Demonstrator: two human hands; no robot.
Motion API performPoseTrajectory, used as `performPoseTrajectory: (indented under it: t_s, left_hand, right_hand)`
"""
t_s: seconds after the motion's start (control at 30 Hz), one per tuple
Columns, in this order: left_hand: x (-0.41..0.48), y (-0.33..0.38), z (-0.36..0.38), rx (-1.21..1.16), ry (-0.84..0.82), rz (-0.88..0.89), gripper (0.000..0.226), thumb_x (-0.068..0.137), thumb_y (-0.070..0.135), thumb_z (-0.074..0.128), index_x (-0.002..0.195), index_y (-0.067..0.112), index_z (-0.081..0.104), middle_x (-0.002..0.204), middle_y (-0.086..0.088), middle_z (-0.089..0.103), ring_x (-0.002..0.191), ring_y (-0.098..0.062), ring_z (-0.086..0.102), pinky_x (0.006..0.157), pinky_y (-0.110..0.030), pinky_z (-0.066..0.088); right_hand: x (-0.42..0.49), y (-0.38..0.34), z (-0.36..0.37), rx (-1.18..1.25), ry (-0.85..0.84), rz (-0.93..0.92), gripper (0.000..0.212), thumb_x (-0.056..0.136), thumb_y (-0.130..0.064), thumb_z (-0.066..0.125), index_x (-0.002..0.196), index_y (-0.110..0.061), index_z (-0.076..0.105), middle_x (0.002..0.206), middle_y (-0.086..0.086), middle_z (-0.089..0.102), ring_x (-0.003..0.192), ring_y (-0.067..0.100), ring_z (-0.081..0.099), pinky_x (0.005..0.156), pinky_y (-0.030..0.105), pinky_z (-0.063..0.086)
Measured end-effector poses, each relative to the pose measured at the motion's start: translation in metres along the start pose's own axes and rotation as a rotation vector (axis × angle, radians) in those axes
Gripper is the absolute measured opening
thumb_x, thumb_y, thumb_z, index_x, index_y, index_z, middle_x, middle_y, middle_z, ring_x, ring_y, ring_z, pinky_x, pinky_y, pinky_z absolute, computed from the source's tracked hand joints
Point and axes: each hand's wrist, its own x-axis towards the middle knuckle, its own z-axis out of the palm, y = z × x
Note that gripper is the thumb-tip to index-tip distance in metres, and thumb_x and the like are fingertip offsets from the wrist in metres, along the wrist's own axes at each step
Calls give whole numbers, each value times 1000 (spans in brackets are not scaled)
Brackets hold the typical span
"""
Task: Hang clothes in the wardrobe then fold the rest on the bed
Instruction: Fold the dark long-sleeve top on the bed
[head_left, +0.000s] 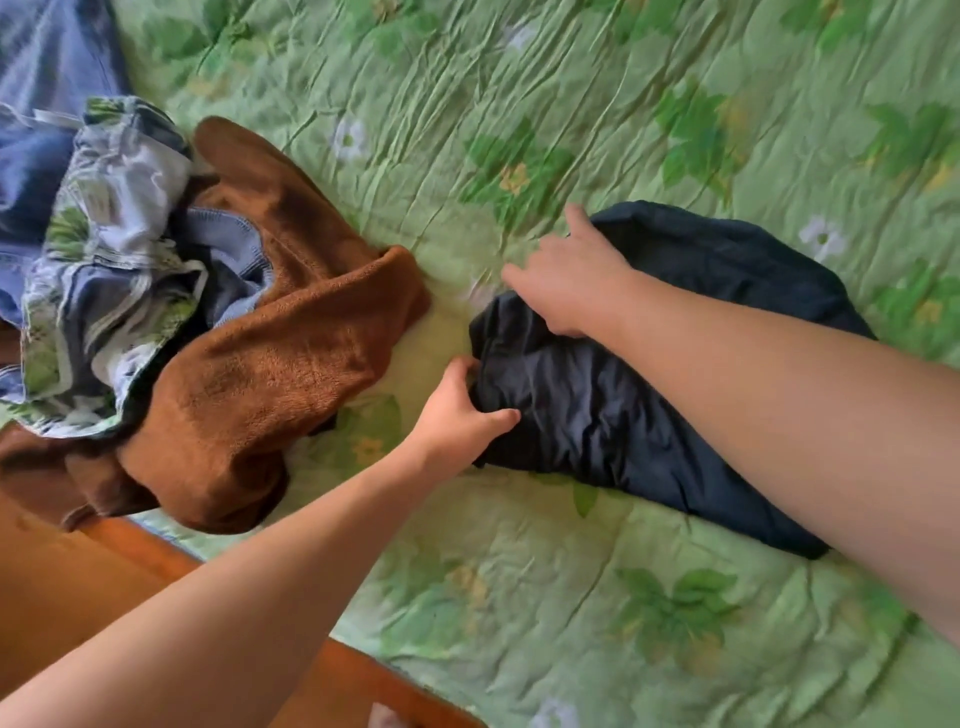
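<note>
Navy garment (649, 395): I see it lying crumpled on the bed (571, 104), right of the middle, with its long side running from the upper right down toward the near edge.
Left hand (457, 410): it grips the garment's near-left edge, with the thumb on top of the cloth and the fingers curled under the fold.
Right hand (566, 280): it rests on the upper-left part of the same garment. The fingers are stretched out and spread rather than closed round anything. They are blurred, so I cannot make out more of the contact.
Bed cover: green quilted fabric with leaf and flower prints, wrinkled all over.
Brown fleece (260, 338): a loose heap to the left of the navy garment, apart from it, with a strip of green cover between the two.
Patterned cloth (104, 234): a pale leaf-print piece that lies bunched on the fleece's left side.
Blue denim (36, 156): at the far left edge, partly under the patterned cloth.
Wooden frame (104, 571): orange-brown and runs along the bed's lower left.
</note>
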Motion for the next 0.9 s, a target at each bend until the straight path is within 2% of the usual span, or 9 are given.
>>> performPoseTrajectory:
  t_s: [0.1, 0.3, 0.37, 0.5, 0.57, 0.63, 0.73, 0.83, 0.9]
  left_hand:
    - [-14, 11, 7, -61, 25, 4, 54, 75, 28, 79, 114, 37, 43, 98, 14, 68, 75, 4, 67, 56, -17, 54]
    - [-61, 61, 60, -131, -7, 154, 47, 77, 28, 70, 111, 47, 42, 91, 18, 72, 78, -9, 73, 68, -45, 62]
    - [-77, 80, 89, -82, -38, 216, 48, 79, 29, 69, 109, 52, 39, 93, 20, 70, 83, -6, 71, 74, -44, 61]
    - [-94, 110, 156, 91, -86, 383, 56, 84, 31, 69, 126, 43, 35, 110, 20, 57, 97, -5, 62, 81, -35, 55]
    - [-95, 118, 186, 239, -170, 441, 62, 87, 32, 69, 136, 39, 31, 117, 14, 55, 100, -8, 60, 78, -33, 51]
    - [-91, 118, 212, 530, -322, 459, 72, 91, 40, 66, 149, 35, 23, 133, 3, 52, 114, -21, 58, 84, -40, 52]
    - [-90, 108, 230, 1009, -443, 536, 73, 96, 51, 53, 156, 28, 20, 139, -4, 43, 126, -30, 46, 93, -48, 50]
    - [-97, 99, 228, 1047, -282, 702, 57, 96, 48, 50, 147, 23, 42, 138, -5, 47, 125, -33, 46, 93, -47, 47]
    - [-98, 91, 224, 1049, -165, 829, 56, 94, 44, 52, 145, 23, 47, 150, -10, 43, 138, -35, 40, 102, -50, 40]
  right_hand:
    - [-16, 14, 2, -9, -6, -18, 14, 89, -13, 54, 95, -21, 64, 84, -1, 60, 90, 25, 59, 110, 61, 23]
    - [-95, 62, 26, 133, 264, 10, 23, 81, -3, 54, 100, -14, 59, 98, 5, 60, 100, 31, 54, 108, 57, 31]
    - [-130, 82, 42, 153, 346, 36, 29, 76, 4, 54, 101, -9, 60, 95, 9, 58, 99, 34, 55, 108, 58, 32]
    - [-195, 117, 87, 165, 455, 166, 31, 70, 10, 49, 97, -3, 58, 92, 18, 54, 97, 40, 55, 96, 57, 41]
    - [-219, 125, 115, 165, 376, 250, 36, 73, 7, 50, 107, -5, 59, 102, 17, 54, 109, 39, 52, 100, 54, 39]
    - [-238, 123, 146, 208, 156, 301, 50, 80, -1, 52, 128, -13, 55, 129, 13, 52, 132, 35, 42, 110, 53, 34]
    - [-250, 106, 182, 414, -80, 412, 63, 87, -8, 57, 147, -24, 43, 161, 7, 30, 151, 29, 21, 118, 53, 26]
    - [-240, 91, 189, 520, 211, 547, 47, 86, -9, 56, 133, -14, 58, 148, 11, 46, 142, 32, 38, 110, 49, 32]
    - [-224, 84, 183, 552, 391, 524, 44, 90, -14, 53, 133, -13, 58, 150, 15, 45, 143, 34, 37, 112, 50, 29]
